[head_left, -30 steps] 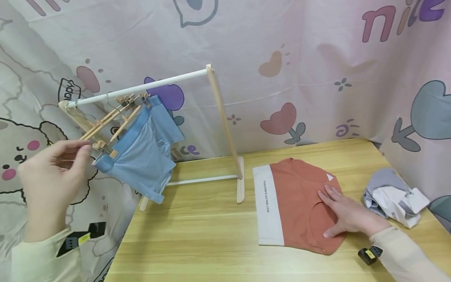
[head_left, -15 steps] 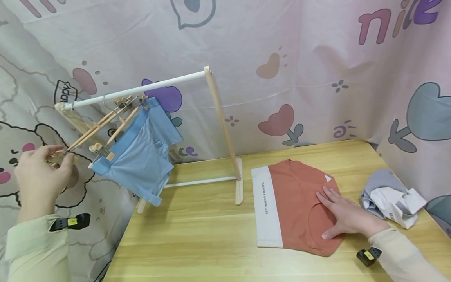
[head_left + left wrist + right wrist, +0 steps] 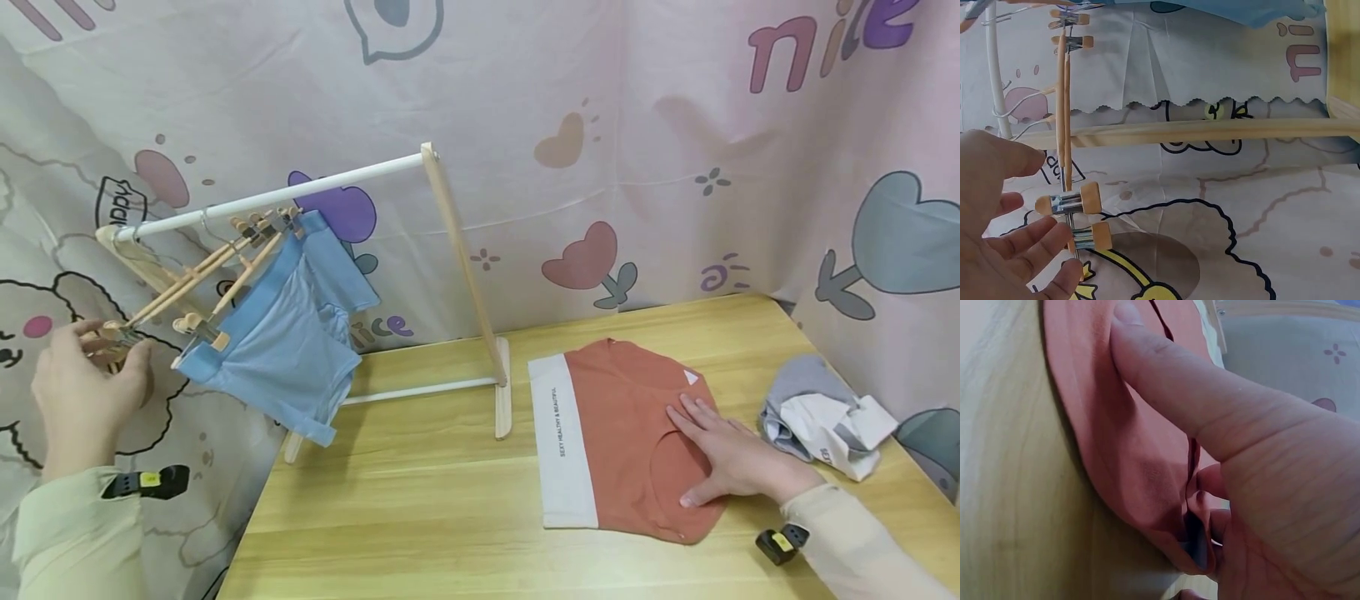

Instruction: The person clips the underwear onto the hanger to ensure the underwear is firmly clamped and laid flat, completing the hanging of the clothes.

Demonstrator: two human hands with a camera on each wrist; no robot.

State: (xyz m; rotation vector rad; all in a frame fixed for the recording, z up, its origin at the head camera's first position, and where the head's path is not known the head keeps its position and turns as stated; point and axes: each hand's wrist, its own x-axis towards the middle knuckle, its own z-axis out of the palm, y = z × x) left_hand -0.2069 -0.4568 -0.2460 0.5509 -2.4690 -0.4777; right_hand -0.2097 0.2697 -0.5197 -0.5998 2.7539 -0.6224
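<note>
My left hand [image 3: 86,392] is at the clipped end of the bare wooden hangers [image 3: 176,292] on the rack. In the left wrist view, its fingers lie beside two wooden clips [image 3: 1072,203], with the thumb apart from them; whether a fingertip touches a clip I cannot tell. Light blue underpants [image 3: 281,325] hang by their waistband from another clip hanger, just right of that hand. My right hand [image 3: 731,454] rests with spread fingers on the leg end of rust-red underpants [image 3: 626,417], which lie flat with their white waistband towards the left.
A small drying rack with a white top rail [image 3: 322,183] and wooden legs stands at the table's left. Grey and white crumpled fabric [image 3: 825,417] lies right of my right hand. A printed curtain [image 3: 660,125] closes off the back and sides of the wooden table [image 3: 420,500].
My left hand has moved left and slightly down, from the blue underpants' clip to the bare hangers' clips. My right hand stays on the rust-red underpants. The view has shifted slightly.
</note>
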